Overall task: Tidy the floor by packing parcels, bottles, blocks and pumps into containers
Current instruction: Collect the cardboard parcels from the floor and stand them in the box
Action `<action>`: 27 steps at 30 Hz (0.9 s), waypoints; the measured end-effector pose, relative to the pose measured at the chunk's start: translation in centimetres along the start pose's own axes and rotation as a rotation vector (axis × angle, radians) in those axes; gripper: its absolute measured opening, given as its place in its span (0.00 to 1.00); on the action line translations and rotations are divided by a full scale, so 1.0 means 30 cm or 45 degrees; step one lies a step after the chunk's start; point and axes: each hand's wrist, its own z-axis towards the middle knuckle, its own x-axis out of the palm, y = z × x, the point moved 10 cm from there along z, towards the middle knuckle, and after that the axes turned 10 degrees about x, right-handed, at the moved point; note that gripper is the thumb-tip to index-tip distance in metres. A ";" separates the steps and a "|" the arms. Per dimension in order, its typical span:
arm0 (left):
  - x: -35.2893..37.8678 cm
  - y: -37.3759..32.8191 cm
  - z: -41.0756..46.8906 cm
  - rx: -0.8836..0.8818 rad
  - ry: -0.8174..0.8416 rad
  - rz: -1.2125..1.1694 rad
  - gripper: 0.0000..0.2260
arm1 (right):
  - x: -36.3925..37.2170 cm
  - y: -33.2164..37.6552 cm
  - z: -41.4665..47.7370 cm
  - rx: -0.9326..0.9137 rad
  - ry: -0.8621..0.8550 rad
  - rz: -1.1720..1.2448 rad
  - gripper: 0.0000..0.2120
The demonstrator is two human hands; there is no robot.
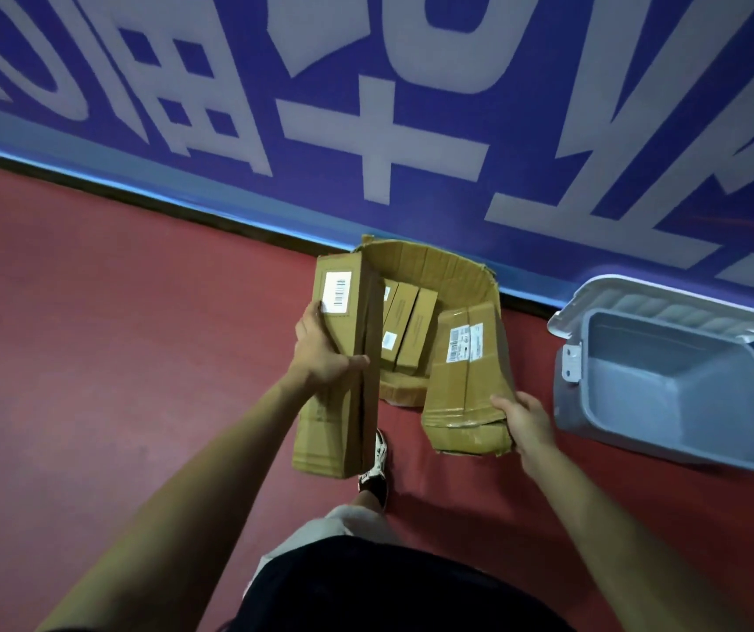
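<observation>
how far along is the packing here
Done: several slim parcels already lie in the cardboard box. In hand: the left hand grips a long parcel, and the right hand holds a taped parcel at the box. Left: the grey bin shows nothing inside; no bottles, blocks or pumps are in view.

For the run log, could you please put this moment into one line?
left hand grips long parcel; right hand holds flat parcel; cardboard box: parcels inside; grey bin: lid open

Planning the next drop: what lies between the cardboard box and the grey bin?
Head view: bare red floor, with the right hand nearer the camera.
</observation>
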 end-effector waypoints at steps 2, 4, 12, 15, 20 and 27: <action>0.012 -0.035 0.134 0.015 -0.002 -0.030 0.53 | 0.003 0.087 0.053 0.011 -0.066 -0.086 0.34; 0.032 -0.040 0.255 -0.011 0.008 -0.104 0.55 | 0.006 0.156 0.112 0.031 -0.115 -0.145 0.38; 0.229 0.004 0.649 -0.198 0.282 -0.187 0.65 | 0.065 0.336 0.369 0.157 -0.103 -0.069 0.36; 0.314 0.028 0.749 -0.201 0.319 -0.076 0.60 | 0.100 0.394 0.474 0.148 -0.093 -0.107 0.32; 0.525 0.203 0.884 -0.304 0.307 -0.008 0.52 | 0.165 0.431 0.707 0.062 -0.199 -0.697 0.32; 0.899 0.421 1.127 -0.311 0.315 0.137 0.50 | 0.347 0.400 1.086 -0.056 -0.173 -0.965 0.35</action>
